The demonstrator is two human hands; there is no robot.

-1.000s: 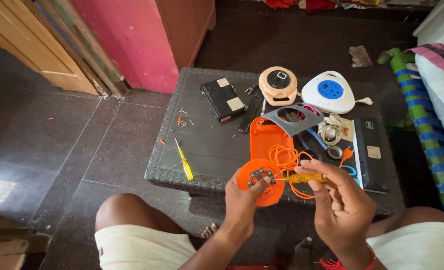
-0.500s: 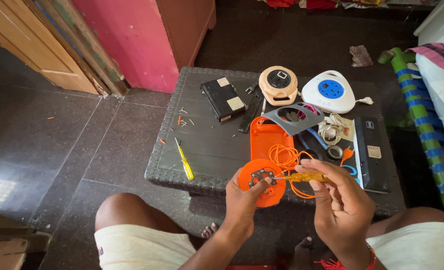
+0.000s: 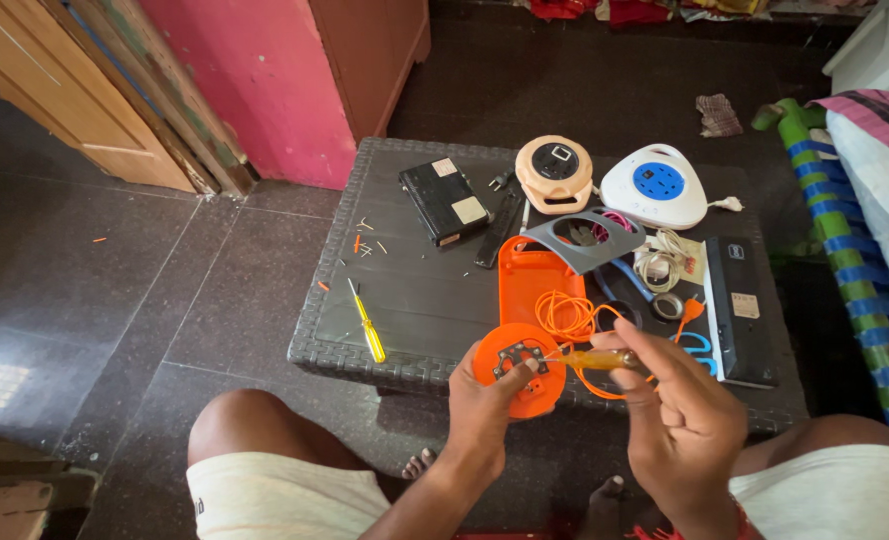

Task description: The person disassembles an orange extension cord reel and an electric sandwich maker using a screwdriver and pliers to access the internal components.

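My left hand [image 3: 485, 410] holds a round orange reel disc [image 3: 517, 368] with a small metal contact plate at its middle. My right hand [image 3: 680, 420] grips a screwdriver with a yellow-brown handle [image 3: 597, 359], its tip touching the centre of the disc. Orange wire [image 3: 567, 312] loops from the disc over an orange housing [image 3: 527, 280] lying on the low dark wicker table [image 3: 415, 290]. A grey cover with round holes [image 3: 585, 238] rests on the housing's far end.
A yellow screwdriver [image 3: 368, 322] lies at the table's left front. Farther back are a black box [image 3: 443, 200], a beige round reel [image 3: 554, 172], a white and blue reel [image 3: 655, 185] and a black flat device [image 3: 740, 308]. My bare knees flank the table's near edge.
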